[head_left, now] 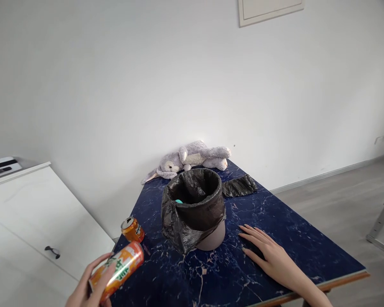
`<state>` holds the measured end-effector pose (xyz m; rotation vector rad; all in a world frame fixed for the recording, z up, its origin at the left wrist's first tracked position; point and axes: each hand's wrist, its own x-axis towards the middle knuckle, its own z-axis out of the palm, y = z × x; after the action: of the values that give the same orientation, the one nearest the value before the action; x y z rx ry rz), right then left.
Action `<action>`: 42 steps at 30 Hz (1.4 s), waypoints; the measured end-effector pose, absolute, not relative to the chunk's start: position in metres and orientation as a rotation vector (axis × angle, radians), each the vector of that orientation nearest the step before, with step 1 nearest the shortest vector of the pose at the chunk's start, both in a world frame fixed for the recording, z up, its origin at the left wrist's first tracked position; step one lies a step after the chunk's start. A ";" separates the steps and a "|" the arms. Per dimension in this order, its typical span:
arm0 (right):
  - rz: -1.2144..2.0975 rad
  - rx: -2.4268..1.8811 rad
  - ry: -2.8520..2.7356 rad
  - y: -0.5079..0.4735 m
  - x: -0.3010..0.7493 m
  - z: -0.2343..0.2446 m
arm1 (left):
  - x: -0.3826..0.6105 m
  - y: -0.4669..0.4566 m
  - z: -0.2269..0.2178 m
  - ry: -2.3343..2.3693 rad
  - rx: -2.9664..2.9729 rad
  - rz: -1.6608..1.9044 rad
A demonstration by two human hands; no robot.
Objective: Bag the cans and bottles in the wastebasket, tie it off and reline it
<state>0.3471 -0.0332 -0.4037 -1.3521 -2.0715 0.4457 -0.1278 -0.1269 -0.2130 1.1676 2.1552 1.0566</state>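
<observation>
My left hand (94,283) is closed around an orange soda can (123,266), held tilted over the table's left edge. A second, shorter-looking orange can (133,230) stands just beyond it, its top opened. My right hand (272,258) lies flat on the table with fingers spread and nothing in them. Between the hands stands a small grey trash bin (213,238), lined with a black plastic bag (192,221) folded over the rim. A bit of something turquoise (178,201) shows at the bin's inner edge; the rest of the inside is hidden.
A plush rabbit (192,157) lies on its side at the table's far end, against the wall. Right of the bin is a folded black plastic bag (240,186). The table (294,232) has a dark blue marbled top. A white cabinet (35,217) stands at left.
</observation>
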 end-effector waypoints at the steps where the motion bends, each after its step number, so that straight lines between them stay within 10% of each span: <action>1: 0.449 -1.352 -2.068 -0.033 0.347 -0.404 | -0.122 -0.126 -0.200 2.048 1.133 1.147; 20: 0.427 -1.322 -2.068 -0.033 0.345 -0.400 | 0.051 -0.091 -0.058 1.428 2.387 2.180; 35: 0.419 -1.324 -2.067 -0.033 0.347 -0.403 | -0.154 0.014 -0.216 2.448 2.057 0.652; 42: 0.418 -1.353 -2.088 -0.033 0.347 -0.403 | -0.156 0.013 -0.259 2.485 2.061 0.678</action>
<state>0.3470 -0.0330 -0.4031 -1.3531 -2.0881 0.4181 -0.1564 0.0131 -0.2595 2.0611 2.4854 0.6778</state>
